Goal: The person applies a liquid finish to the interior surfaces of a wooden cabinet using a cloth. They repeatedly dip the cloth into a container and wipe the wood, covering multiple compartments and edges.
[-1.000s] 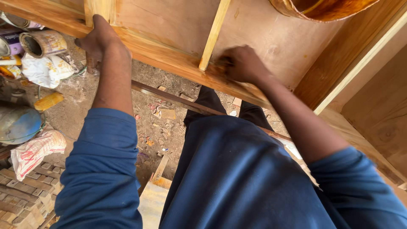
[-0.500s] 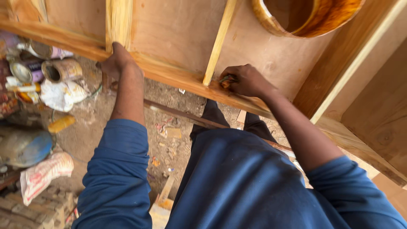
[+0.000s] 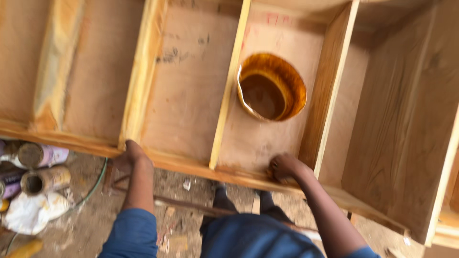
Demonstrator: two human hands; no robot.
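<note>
Gripping frame rail [image 3: 191, 165]: left hand [image 3: 128, 156]; right hand [image 3: 283, 167] fingers curled on it; bowl [image 3: 271, 87] holds brown liquid

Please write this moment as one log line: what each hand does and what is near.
left hand: on front rail of wooden frame | right hand: pressed on rail, grip unclear | bowl of brown liquid: in compartment | cans: on ground, left

The left hand [image 3: 130, 155] gripped the front rail of a wooden frame [image 3: 191, 165], while the right hand [image 3: 283, 167] pressed on that rail farther along. A brown-stained bowl [image 3: 271, 87] sat inside one compartment; cans [image 3: 38, 167] lay on the ground.
</note>
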